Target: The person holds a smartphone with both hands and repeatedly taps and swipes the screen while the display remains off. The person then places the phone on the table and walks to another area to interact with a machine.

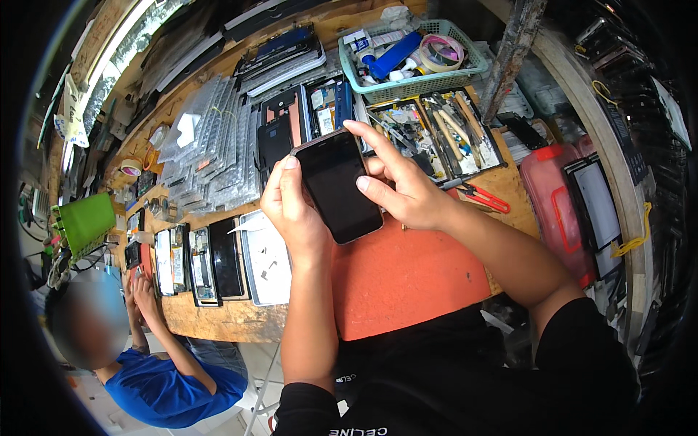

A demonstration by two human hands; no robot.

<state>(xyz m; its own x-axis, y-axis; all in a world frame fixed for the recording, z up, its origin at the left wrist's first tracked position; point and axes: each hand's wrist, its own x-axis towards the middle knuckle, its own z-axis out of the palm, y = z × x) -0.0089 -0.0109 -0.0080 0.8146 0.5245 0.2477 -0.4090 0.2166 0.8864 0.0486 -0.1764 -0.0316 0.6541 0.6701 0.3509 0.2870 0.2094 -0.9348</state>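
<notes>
Left hand (294, 212) half-curled around phone (338, 190)

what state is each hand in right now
Left hand: closed, holding the phone by its left side.
Right hand: touching its right side; whether it's gripping can't be told.

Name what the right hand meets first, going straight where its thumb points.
The right hand would likely meet the phone first, just under its thumb; then the left hand, depth unclear.
</notes>
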